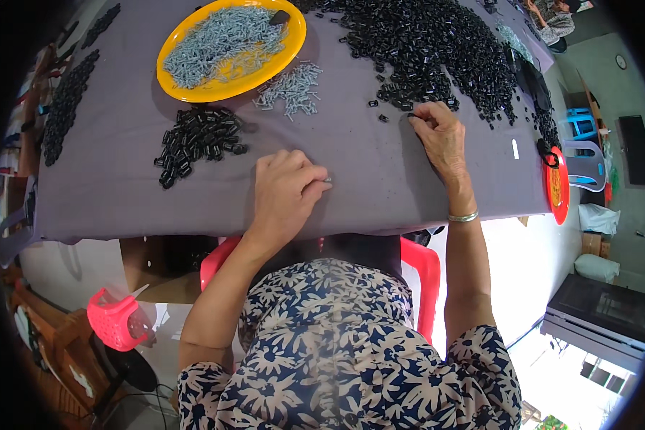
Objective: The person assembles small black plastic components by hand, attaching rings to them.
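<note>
Above the near part of the grey cloth my left hand is closed, with a small silver screw pinched between thumb and forefinger. Farther right, my right hand reaches to the near edge of a large heap of small black plastic caps. Its thumb and forefinger close on one black cap, mostly covered by the fingertips. Left of my left hand lies a smaller pile of black caps. Beyond it, loose silver screws are scattered beside a yellow oval tray heaped with more screws.
The grey tablecloth ends at a near edge just before my body. More black pieces lie along the left side. A red plate sits at the right edge. A red chair is around me; a pink basket stands lower left.
</note>
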Tool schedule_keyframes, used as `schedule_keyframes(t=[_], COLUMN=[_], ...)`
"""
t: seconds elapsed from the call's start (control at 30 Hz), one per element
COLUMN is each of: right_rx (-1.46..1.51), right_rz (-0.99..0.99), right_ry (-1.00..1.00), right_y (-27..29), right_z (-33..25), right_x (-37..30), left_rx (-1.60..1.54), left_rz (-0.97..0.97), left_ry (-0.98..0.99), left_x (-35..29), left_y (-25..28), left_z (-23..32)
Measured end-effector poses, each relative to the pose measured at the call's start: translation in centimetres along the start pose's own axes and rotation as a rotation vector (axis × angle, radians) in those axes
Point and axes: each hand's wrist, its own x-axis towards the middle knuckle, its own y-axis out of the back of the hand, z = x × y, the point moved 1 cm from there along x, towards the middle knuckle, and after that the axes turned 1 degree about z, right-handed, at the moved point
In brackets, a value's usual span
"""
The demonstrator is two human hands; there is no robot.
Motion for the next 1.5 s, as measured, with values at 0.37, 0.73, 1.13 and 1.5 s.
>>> schedule_keyframes(t=[0.37, 0.73, 1.13, 1.5], right_rx=[0.407, 0.436, 0.583, 0.606], right_rz=[-0.255, -0.431, -0.406, -0.319], right_ry=[-0.037, 0.121, -0.02, 0.119], right_y=[-0.7, -3.5, -3.7, -4.7], right_z=[-5.7, -8.6, -8.8, -9.1], right_x=[-2.7, -3.5, -5.6, -6.7], left_rx=[0.0, 0.022, 0.022, 0.034], left_rz=[0.013, 0.027, 0.037, 0.03], left_ry=[-0.017, -0.032, -0.034, -0.027], left_x=[-0.3, -0.4, -0.6, -0.5], left_y=[-0.3, -0.5, -0.6, -0.5], left_z=[-0.5, -0.7, -0.8, -0.7])
